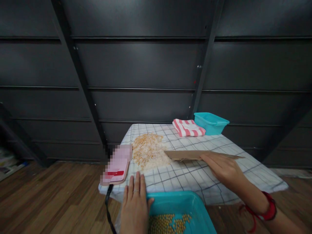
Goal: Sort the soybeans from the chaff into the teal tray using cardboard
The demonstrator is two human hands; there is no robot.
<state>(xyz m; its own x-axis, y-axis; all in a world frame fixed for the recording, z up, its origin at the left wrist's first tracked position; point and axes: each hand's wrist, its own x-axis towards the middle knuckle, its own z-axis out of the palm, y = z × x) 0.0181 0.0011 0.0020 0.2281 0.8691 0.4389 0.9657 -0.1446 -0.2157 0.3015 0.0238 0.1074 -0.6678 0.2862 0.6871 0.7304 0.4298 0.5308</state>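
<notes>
My right hand (220,165) grips a flat piece of brown cardboard (186,155), its left end close to the right side of a spread pile of pale rice-like grains mixed with yellow beans or kernels (151,151). My left hand (135,203) lies flat with fingers stretched out, fingertips on the cloth near the front of the pile. Its thumb is at the left rim of a turquoise basin (175,196) at the table's front edge. Inside the basin lie many round greenish-yellow beans (165,223); its lower part is cut off by the frame.
A checked white cloth (214,152) covers the table. At the back right are a folded red-and-white striped cloth (188,127) and a second turquoise basin (211,124). A pink phone-like device (119,165) with a black strap (109,208) lies at the left edge. Behind stands a dark panelled wall (141,65).
</notes>
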